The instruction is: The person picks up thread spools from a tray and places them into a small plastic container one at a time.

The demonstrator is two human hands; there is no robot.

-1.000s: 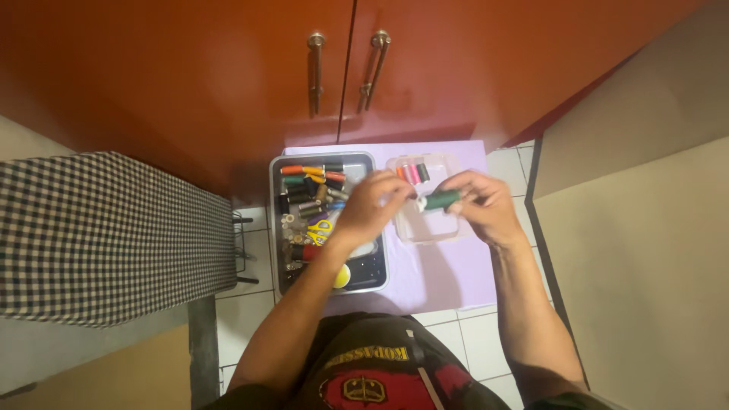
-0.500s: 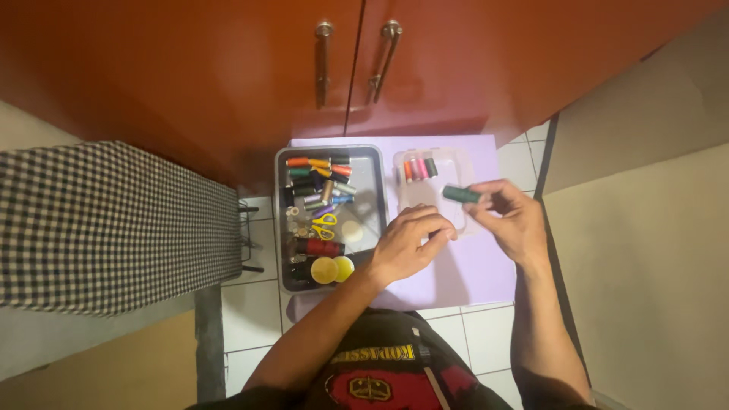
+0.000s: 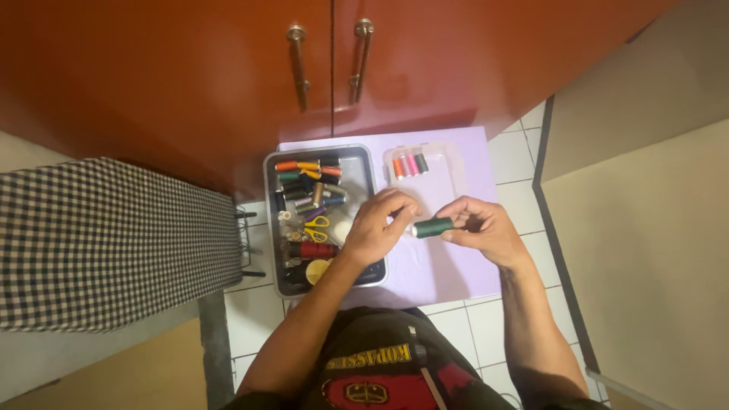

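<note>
My right hand (image 3: pixel 486 230) grips a dark green thread spool (image 3: pixel 433 227) by its right end, held sideways over a lilac mat (image 3: pixel 456 273). My left hand (image 3: pixel 377 226) pinches at the spool's left end with fingertips; whether it holds a thread end is too small to tell. Just beyond the hands lies a clear plastic box (image 3: pixel 444 182) with several spools (image 3: pixel 410 164) in orange, pink and dark green lined up at its far side. Left of it stands a grey metal tray (image 3: pixel 271 220) full of thread spools, yellow-handled scissors (image 3: pixel 317 225) and yellow reels.
Red-brown cabinet doors (image 3: pixel 228 83) with two metal handles (image 3: pixel 298 57) rise behind the mat. A black-and-white checked cloth (image 3: pixel 99 243) covers something at the left. White floor tiles (image 3: pixel 524 197) surround the mat, and a beige wall (image 3: pixel 653 228) stands at the right.
My left hand came back from the clear box toward me and met the green spool. My right hand lowered the spool nearer to me, over the mat.
</note>
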